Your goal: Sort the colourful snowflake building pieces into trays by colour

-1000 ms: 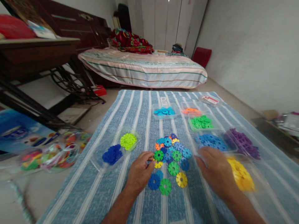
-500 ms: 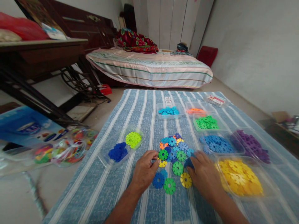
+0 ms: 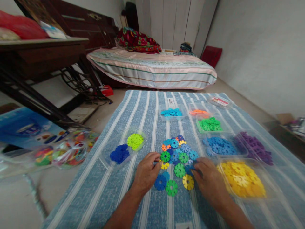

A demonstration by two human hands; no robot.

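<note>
Head view: a loose heap of snowflake discs — notched plastic rounds in green, blue, yellow and orange — lies mid-way on the striped cloth. The left hand rests at its left edge, fingers curled, nothing clearly gripped. The right hand pinches a blue disc. Clear trays hold yellow discs, purple discs and green discs.

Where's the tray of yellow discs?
Head view, lower right: the yellow tray sits on the striped mat, just right of the right hand and in front of the blue tray.
</note>
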